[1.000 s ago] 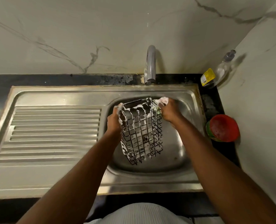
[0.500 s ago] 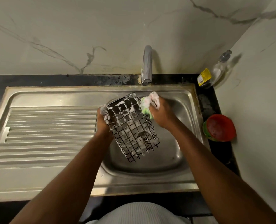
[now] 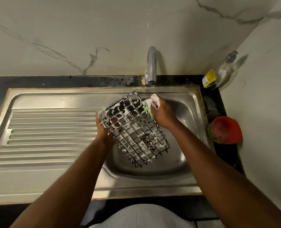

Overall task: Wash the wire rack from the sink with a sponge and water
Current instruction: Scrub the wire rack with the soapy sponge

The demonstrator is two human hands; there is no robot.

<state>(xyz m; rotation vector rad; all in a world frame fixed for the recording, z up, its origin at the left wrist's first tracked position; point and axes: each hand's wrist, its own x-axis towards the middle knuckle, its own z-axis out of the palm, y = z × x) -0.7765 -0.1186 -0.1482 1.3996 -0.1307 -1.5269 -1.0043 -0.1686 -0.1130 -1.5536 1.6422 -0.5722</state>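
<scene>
The black wire rack (image 3: 133, 129), thick with foam, hangs tilted between both hands over the steel sink basin (image 3: 184, 109). The left hand (image 3: 102, 129) grips its left edge. The right hand (image 3: 164, 114) clutches a soapy green sponge (image 3: 147, 109), pressed against the rack's upper right edge.

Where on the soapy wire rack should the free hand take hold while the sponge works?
Its left side wall, from the left, where the left hand grips the wire rack: the open grid gives fingers purchase despite foam, and the sponge in the right hand works the far right corner.
</scene>
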